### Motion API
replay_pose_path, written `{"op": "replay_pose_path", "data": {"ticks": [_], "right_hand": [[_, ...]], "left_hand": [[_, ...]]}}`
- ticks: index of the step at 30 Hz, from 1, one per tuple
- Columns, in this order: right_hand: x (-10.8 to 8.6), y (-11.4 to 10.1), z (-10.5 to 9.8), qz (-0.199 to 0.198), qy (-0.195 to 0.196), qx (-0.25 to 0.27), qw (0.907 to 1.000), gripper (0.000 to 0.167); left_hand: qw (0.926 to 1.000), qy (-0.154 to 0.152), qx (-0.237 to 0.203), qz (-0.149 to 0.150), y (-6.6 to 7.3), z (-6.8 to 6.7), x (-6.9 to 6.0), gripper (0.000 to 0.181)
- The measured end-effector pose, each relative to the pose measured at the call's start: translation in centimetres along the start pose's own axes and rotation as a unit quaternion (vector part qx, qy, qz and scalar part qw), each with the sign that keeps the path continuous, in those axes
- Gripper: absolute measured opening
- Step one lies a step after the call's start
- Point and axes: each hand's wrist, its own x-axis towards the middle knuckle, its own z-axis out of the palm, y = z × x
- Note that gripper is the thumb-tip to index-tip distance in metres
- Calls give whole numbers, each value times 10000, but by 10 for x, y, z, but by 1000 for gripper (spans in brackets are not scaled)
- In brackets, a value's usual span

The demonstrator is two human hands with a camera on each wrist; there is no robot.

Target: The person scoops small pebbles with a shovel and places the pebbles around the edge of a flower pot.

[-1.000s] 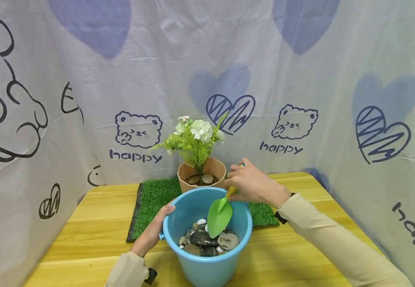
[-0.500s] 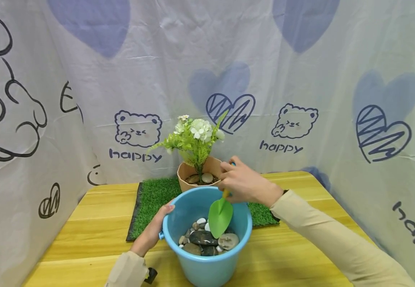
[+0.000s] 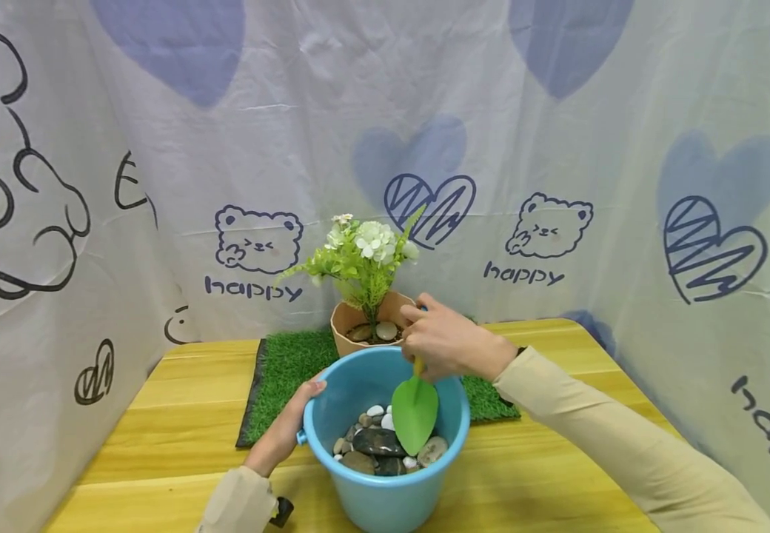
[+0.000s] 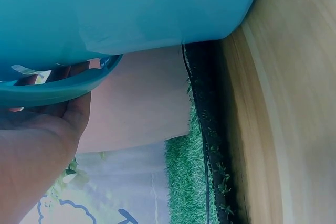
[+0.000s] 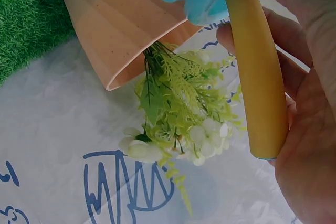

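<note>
A light-blue bucket [image 3: 385, 503] stands upright on the table, with dark, grey and white stones [image 3: 378, 442] at its bottom. My left hand [image 3: 285, 433] holds the bucket's left side, thumb on the rim. In the left wrist view, fingers pass behind the bucket's handle [image 4: 58, 92]. Above the right part of the rim, my right hand [image 3: 452, 340] grips a small garden trowel by its yellow handle [image 5: 257, 77]. The green blade [image 3: 414, 418] points down into the bucket, its tip at the stones beside a pale round stone [image 3: 433, 450]. Whether the tip touches them I cannot tell.
Right behind the bucket is a peach flowerpot [image 3: 345, 342] with a white-flowered plant [image 3: 375, 244] and stones inside. It stands on an artificial grass mat [image 3: 285, 377] over the wooden table [image 3: 178, 444]. A printed cloth [image 3: 332, 111] encloses the back and sides.
My right hand has moved left, and the trowel now stands more upright, its blade lower and further right. The pale round stone has shifted slightly right. The left hand keeps its place on the bucket.
</note>
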Motion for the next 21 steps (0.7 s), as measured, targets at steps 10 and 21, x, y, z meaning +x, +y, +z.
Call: {"op": "replay_pose_path", "data": {"ticks": [10,21], "right_hand": [[-1,-8,-11,-284,413,-939,9943,31],[12,-20,-14,-426,192,-1308,9903,44]], "left_hand": [[9999,103,42,-31,5,1,1,61],[9996,235,64,-122,3,5,-1,64]]}}
